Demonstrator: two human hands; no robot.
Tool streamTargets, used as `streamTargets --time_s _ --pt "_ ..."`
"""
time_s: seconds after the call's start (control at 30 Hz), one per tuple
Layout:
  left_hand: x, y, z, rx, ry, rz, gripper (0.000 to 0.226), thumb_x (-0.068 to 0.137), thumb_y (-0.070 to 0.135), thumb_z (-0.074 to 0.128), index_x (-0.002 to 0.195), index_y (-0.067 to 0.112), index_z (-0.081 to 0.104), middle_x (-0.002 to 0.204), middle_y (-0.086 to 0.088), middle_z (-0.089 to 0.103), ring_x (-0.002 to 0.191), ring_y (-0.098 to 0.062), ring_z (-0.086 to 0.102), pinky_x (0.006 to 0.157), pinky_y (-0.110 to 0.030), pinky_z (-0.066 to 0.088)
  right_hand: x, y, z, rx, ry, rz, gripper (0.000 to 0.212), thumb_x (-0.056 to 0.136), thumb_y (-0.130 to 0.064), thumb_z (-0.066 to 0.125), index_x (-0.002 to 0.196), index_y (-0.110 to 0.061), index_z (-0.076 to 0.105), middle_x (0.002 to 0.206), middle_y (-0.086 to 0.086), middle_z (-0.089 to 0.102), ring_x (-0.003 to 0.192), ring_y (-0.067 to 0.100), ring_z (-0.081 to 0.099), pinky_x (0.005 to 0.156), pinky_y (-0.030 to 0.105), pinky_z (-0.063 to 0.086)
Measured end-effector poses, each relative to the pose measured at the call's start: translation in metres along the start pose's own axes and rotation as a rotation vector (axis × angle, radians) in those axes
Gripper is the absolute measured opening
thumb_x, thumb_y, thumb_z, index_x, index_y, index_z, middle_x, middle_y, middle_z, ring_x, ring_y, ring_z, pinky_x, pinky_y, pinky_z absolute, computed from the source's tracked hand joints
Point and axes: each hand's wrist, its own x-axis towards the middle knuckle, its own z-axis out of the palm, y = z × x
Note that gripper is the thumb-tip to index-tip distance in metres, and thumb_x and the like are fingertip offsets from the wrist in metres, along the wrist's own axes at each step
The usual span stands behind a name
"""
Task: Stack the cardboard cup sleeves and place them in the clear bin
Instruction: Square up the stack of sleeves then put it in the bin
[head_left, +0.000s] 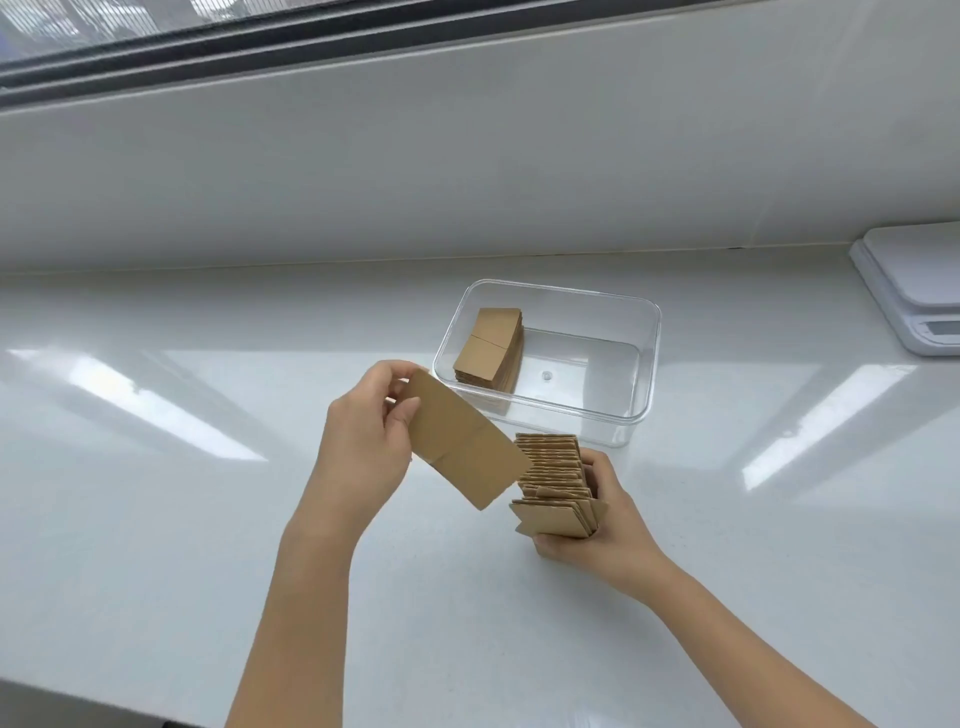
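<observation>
My left hand (363, 436) pinches one flat brown cardboard cup sleeve (462, 441) by its upper left end, held tilted above the counter. My right hand (597, 514) grips a thick bundle of cardboard sleeves (558, 488) standing on edge, just right of the single sleeve. The clear bin (639, 395) sits behind them on the white counter. A neat stack of sleeves (491, 348) lies in the bin's left part; the right part of the bin holds nothing.
A white kitchen scale (914, 291) stands at the far right of the counter (208, 519). A white wall ledge and a dark window frame (260, 47) run along the back. The counter's front edge shows at the lower left.
</observation>
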Motion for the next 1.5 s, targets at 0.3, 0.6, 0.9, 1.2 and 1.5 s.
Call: streamTargets --time_s 0.3,0.6,0.9,1.2,1.5 --pt "-0.023 -0.023 -0.002 -0.509 -0.328 -0.345 0.026 0.093 -0.003 0.047 0.104 0.017 0.06 0.092 -0.012 0.055 0.069 -0.016 0.066 0.065 -0.034 0.059 0.013 -0.003 -0.002 0.094 0.016 0.05 0.075 0.057 0.0 0.082 0.11 -0.04 0.046 0.1 -0.01 0.068 0.089 0.007 0.067 0.073 0.023 0.055" --pt "-0.064 -0.027 0.058 -1.118 -0.182 -0.713 0.011 0.087 -0.007 0.053 0.084 0.003 0.05 0.083 -0.02 0.065 0.066 -0.023 0.07 0.061 -0.03 0.059 0.022 -0.014 0.009 0.39 0.082 0.153 0.082 0.045 -0.023 0.086 0.12 -0.014 0.054 0.11 0.01 0.07 0.102 0.025 0.069 0.083 0.042 0.058" --pt "-0.059 -0.025 0.06 -1.132 -0.172 -0.721 0.04 0.097 -0.006 0.03 0.111 0.018 0.058 0.073 -0.008 0.072 0.056 -0.013 0.064 0.062 -0.029 0.048 0.021 -0.009 0.008 0.465 0.089 0.25 0.093 0.044 -0.026 0.09 0.125 -0.013 0.047 0.114 0.02 0.066 0.1 0.036 0.068 0.086 0.055 0.055" --pt "-0.062 -0.026 0.062 -1.07 -0.327 -0.672 0.071 0.058 0.024 0.083 0.116 0.02 0.043 0.07 0.001 0.035 0.05 -0.007 0.039 0.051 -0.018 0.04 0.018 -0.013 0.009 0.436 0.114 0.252 0.087 0.049 -0.019 0.086 0.124 -0.015 0.044 0.115 0.015 0.065 0.102 0.029 0.067 0.075 0.036 0.06" --pt "-0.061 -0.019 0.055 -0.615 -0.325 -0.204 0.033 0.091 0.034 0.044 0.097 0.014 0.069 0.088 0.007 0.076 0.085 -0.007 0.07 0.069 -0.015 0.051 0.014 -0.024 0.006 0.43 0.105 0.241 0.081 0.051 -0.012 0.081 0.123 -0.016 0.043 0.112 0.01 0.064 0.094 0.02 0.067 0.063 0.026 0.057"
